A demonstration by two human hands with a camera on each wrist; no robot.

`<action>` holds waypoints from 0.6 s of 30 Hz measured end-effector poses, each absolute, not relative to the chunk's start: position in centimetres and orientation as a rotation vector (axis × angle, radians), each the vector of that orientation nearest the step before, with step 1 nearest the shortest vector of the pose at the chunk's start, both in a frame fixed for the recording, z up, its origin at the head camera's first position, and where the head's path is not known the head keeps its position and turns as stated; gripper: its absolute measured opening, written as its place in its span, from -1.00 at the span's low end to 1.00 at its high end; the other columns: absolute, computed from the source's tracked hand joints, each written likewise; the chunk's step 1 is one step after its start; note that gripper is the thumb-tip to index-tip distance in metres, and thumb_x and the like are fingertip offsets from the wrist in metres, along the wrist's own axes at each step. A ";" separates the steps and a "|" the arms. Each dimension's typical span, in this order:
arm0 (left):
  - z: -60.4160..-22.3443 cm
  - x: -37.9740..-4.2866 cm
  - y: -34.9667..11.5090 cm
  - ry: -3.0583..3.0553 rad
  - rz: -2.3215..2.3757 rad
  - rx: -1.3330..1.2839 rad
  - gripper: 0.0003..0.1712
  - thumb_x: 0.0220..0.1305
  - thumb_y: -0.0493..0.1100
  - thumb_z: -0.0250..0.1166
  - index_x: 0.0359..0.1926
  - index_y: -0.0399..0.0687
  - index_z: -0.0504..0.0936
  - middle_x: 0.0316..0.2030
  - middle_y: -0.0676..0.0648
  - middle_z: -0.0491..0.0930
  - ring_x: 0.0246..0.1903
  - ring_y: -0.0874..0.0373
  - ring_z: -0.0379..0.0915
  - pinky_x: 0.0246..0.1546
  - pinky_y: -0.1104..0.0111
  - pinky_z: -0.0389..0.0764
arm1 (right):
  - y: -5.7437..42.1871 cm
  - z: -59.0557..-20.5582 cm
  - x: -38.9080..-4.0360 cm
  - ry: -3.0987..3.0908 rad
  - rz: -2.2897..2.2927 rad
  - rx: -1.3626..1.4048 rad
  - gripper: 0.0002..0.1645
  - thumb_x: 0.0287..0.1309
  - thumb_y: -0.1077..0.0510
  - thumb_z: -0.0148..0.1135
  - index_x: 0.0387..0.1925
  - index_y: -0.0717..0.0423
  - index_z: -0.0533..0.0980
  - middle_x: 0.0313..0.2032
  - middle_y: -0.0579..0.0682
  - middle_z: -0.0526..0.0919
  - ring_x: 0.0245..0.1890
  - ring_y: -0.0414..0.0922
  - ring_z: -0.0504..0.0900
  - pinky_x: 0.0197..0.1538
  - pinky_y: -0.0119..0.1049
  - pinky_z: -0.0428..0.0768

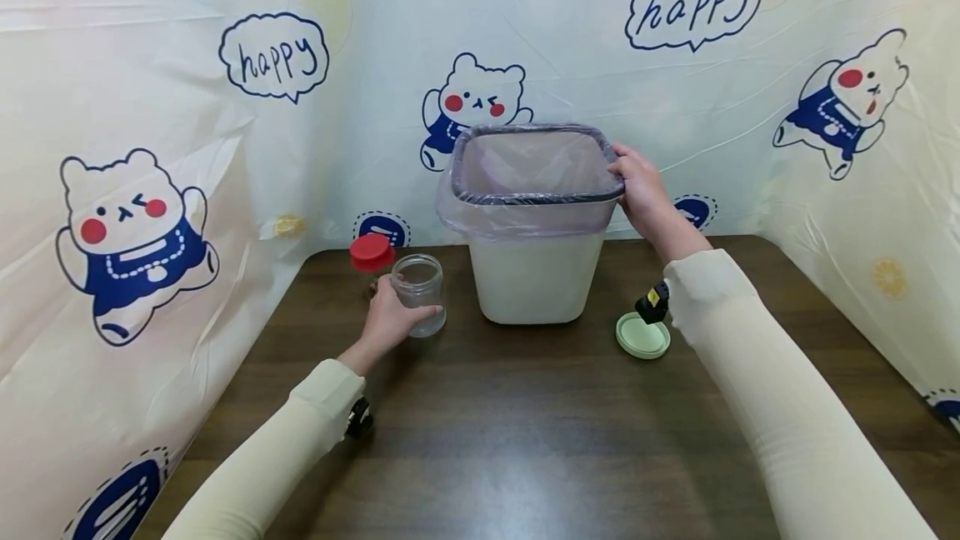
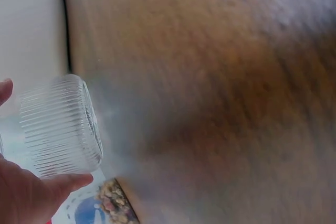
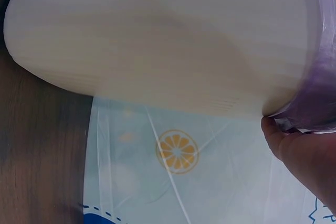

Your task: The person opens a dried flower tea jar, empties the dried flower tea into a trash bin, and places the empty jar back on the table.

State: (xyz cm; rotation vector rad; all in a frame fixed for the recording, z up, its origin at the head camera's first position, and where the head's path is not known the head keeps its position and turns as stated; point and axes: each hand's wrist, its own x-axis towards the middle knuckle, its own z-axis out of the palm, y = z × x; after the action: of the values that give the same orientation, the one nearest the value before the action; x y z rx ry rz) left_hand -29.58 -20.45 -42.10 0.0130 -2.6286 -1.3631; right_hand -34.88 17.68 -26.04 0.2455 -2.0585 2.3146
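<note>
My left hand [image 1: 385, 317] holds a clear, lidless jar [image 1: 429, 297] at the left of the table. The left wrist view shows the jar's ribbed side [image 2: 58, 127], with thumb and fingers around it. Whether its base touches the table, I cannot tell. Right of the jar stands a whitish trash bin [image 1: 536, 282], its sheer purple liner [image 1: 517, 222] folded over the rim. My right hand [image 1: 642, 186] grips the bin's right rim over the liner. In the right wrist view, a finger presses under that edge, beside the bin's wall [image 3: 157, 51].
Behind my left hand stands a container with a red lid [image 1: 372, 252]; small brown pieces [image 2: 118, 203] show there in the left wrist view. A round pale green lid [image 1: 642, 337] lies on the wooden table [image 1: 480, 423] under my right forearm. Printed curtains [image 1: 360, 132] hang around the table.
</note>
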 end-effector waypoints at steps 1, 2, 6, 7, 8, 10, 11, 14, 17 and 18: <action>-42.1 -29.6 -20.4 -2.629 -1.369 0.014 0.04 -0.01 -0.03 0.55 0.31 -0.29 0.09 0.19 -0.30 0.31 0.14 -0.17 0.30 0.15 -0.03 0.38 | 17.7 -26.0 -34.9 -2.061 2.312 0.245 -0.33 0.41 0.22 -0.26 0.51 0.11 0.00 0.45 0.05 0.06 0.26 -0.12 0.19 0.29 -0.27 0.21; -42.2 -29.7 -20.4 -2.630 -1.373 0.015 0.04 -0.01 -0.04 0.55 0.31 -0.29 0.09 0.19 -0.30 0.31 0.14 -0.17 0.30 0.15 -0.03 0.39 | 17.7 -26.0 -34.9 -2.057 2.315 0.244 -0.33 0.40 0.22 -0.26 0.50 0.11 0.00 0.45 0.05 0.07 0.26 -0.12 0.19 0.29 -0.26 0.21; -42.4 -30.0 -20.3 -2.615 -1.385 0.014 0.04 0.00 -0.03 0.54 0.32 -0.29 0.10 0.19 -0.30 0.30 0.13 -0.17 0.29 0.15 -0.03 0.39 | 17.8 -26.1 -34.9 -2.062 2.310 0.241 -0.33 0.41 0.22 -0.26 0.51 0.10 0.00 0.45 0.05 0.07 0.28 -0.12 0.18 0.31 -0.24 0.20; -42.5 -30.0 -20.2 -2.611 -1.381 0.014 0.04 -0.01 -0.02 0.55 0.32 -0.29 0.10 0.19 -0.30 0.30 0.13 -0.17 0.29 0.15 -0.02 0.39 | 17.8 -26.1 -34.9 -2.061 2.311 0.240 -0.33 0.41 0.22 -0.26 0.51 0.09 0.00 0.45 0.05 0.07 0.28 -0.12 0.18 0.32 -0.24 0.19; -42.6 -30.1 -20.2 -2.607 -1.379 0.015 0.05 -0.01 -0.01 0.55 0.32 -0.28 0.10 0.18 -0.29 0.30 0.13 -0.16 0.29 0.15 -0.02 0.39 | 17.8 -26.1 -34.9 -2.061 2.312 0.237 -0.33 0.41 0.21 -0.25 0.51 0.09 0.00 0.45 0.05 0.07 0.28 -0.12 0.18 0.32 -0.24 0.19; -42.7 -30.2 -20.2 -2.598 -1.385 0.015 0.05 -0.02 -0.02 0.55 0.32 -0.28 0.10 0.18 -0.29 0.30 0.13 -0.16 0.29 0.16 -0.01 0.37 | 17.8 -26.2 -34.9 -2.064 2.309 0.230 -0.34 0.41 0.21 -0.25 0.51 0.08 0.00 0.45 0.05 0.08 0.27 -0.12 0.19 0.31 -0.25 0.21; -42.7 -30.3 -20.1 -2.594 -1.393 0.014 0.06 -0.02 -0.02 0.55 0.32 -0.28 0.09 0.18 -0.29 0.29 0.14 -0.16 0.28 0.17 -0.01 0.37 | 17.8 -26.2 -34.9 -2.064 2.309 0.226 -0.34 0.41 0.21 -0.25 0.51 0.08 0.01 0.44 0.05 0.09 0.26 -0.13 0.20 0.29 -0.25 0.22; -42.9 -30.5 -20.1 -2.581 -1.420 0.017 0.06 -0.02 -0.03 0.55 0.33 -0.28 0.08 0.19 -0.29 0.29 0.14 -0.16 0.28 0.18 -0.01 0.35 | 17.9 -26.2 -34.9 -2.054 2.310 0.231 -0.33 0.40 0.22 -0.24 0.50 0.09 0.01 0.44 0.07 0.10 0.22 -0.15 0.23 0.23 -0.32 0.27; -42.9 -30.7 -20.0 -2.571 -1.440 0.017 0.08 -0.02 -0.02 0.55 0.33 -0.29 0.07 0.20 -0.30 0.28 0.15 -0.16 0.27 0.18 -0.02 0.34 | 17.8 -26.2 -34.9 -2.037 2.311 0.237 -0.33 0.39 0.23 -0.24 0.50 0.11 0.03 0.43 0.09 0.11 0.19 -0.16 0.26 0.13 -0.39 0.33; -42.9 -30.9 -20.0 -2.570 -1.443 0.018 0.08 -0.01 -0.02 0.55 0.33 -0.29 0.07 0.21 -0.30 0.27 0.15 -0.17 0.26 0.18 -0.02 0.34 | 17.9 -26.2 -34.8 -2.038 2.307 0.240 -0.33 0.39 0.23 -0.24 0.50 0.11 0.03 0.44 0.09 0.10 0.18 -0.16 0.26 0.10 -0.41 0.34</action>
State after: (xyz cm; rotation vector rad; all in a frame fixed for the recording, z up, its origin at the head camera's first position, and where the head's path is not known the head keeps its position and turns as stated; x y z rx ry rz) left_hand -30.87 -20.00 -42.91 0.0176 -2.5698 -1.4430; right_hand -34.85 17.86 -26.23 0.2395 -2.0382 2.3066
